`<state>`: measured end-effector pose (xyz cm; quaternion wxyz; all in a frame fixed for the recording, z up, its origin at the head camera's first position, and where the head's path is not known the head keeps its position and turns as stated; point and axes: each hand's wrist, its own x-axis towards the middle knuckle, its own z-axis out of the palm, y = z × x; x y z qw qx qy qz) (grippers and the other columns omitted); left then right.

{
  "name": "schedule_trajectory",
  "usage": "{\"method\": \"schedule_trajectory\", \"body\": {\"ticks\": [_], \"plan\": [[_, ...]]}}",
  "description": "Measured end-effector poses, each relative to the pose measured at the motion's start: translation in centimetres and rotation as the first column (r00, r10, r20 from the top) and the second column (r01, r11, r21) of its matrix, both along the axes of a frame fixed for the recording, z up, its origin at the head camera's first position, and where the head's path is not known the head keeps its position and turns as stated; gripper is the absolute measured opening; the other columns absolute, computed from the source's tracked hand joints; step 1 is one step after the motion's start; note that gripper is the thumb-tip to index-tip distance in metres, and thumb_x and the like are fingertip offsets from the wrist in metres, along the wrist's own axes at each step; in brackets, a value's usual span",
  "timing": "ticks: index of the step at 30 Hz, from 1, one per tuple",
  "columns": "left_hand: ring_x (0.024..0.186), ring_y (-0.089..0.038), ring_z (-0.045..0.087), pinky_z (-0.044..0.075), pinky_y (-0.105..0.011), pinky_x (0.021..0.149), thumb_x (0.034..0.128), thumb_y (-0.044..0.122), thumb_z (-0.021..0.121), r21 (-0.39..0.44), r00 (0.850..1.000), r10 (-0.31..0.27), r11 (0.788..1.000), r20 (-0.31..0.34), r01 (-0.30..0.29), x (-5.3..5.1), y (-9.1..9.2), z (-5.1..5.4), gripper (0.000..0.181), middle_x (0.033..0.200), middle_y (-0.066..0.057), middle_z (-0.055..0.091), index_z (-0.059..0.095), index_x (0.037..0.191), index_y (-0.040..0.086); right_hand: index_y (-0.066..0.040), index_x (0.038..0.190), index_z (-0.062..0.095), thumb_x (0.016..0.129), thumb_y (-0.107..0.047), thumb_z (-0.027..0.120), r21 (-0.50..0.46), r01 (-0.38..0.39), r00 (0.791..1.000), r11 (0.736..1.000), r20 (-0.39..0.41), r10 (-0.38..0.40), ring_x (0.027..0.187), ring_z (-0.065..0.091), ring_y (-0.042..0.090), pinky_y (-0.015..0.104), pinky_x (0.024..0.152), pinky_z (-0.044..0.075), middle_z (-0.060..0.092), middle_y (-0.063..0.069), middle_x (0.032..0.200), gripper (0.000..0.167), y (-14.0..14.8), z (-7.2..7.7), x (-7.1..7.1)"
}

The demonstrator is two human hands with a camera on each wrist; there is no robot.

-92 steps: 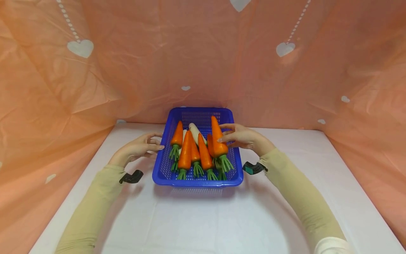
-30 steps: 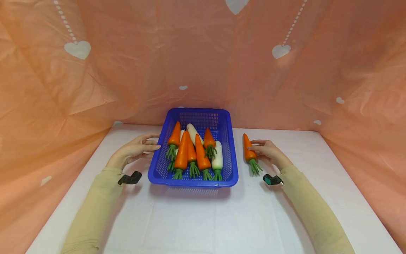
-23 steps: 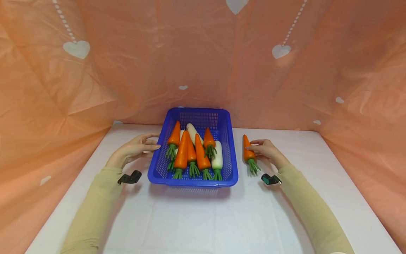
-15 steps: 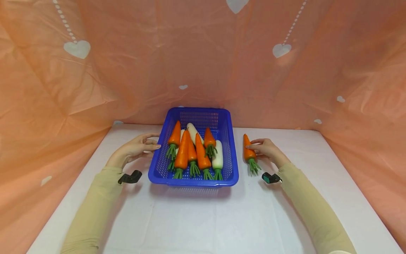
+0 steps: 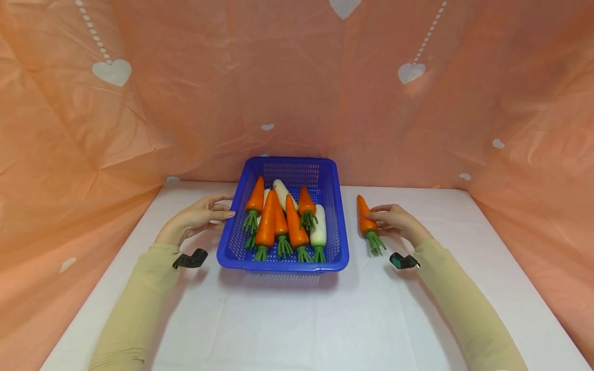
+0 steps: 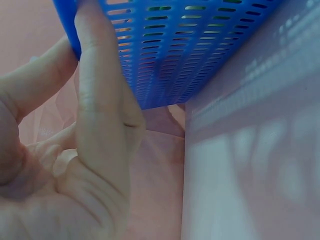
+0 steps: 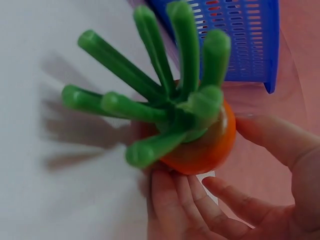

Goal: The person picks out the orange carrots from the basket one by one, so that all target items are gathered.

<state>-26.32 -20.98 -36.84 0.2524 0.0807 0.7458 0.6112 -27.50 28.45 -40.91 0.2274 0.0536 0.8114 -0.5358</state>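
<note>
A blue plastic basket [image 5: 283, 266] stands on the white table, holding several orange carrots [image 5: 266, 221] with green stalks and a few white radishes [image 5: 318, 226]. On its left side, my left hand [image 5: 197, 219] grips the rim between thumb and fingers; the left wrist view shows a finger [image 6: 97, 100] lying along the perforated wall. To the right of the basket, a single carrot [image 5: 365, 219] lies on or just over the table, stalks toward me. My right hand [image 5: 394, 221] holds this carrot from its right side, thumb and fingers around the orange body [image 7: 210, 155].
Orange-pink cloth [image 5: 297, 103] with white hearts hangs behind and along both sides of the table [image 5: 278, 324]. A black wrist device [image 5: 191, 258] sits on the left wrist and another black device [image 5: 402, 260] on the right wrist.
My right hand has carried a carrot from the basket's right side to the table beside it, uncovering a white radish. It has since shifted slightly right. My left hand stays on the rim.
</note>
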Motion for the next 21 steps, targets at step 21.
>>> {"method": "schedule_trajectory", "body": {"ticks": [21], "plan": [[0.086,-0.019,0.063,0.053,-0.040,0.083,0.0939,0.011,0.062,-0.041,1.000,0.009,0.999,-0.018,-0.009,-0.01,0.05,0.07,0.065,0.106,-0.011,0.058,0.026,0.147,0.002,0.005,0.137,0.043,0.091,-0.025,0.067,-0.020,0.036,0.998,0.999,0.053,-0.035,0.085,0.062,0.019,0.034,0.082,0.053,0.059,0.017,0.112,0.059,-0.29,-0.08,-0.02]]}}
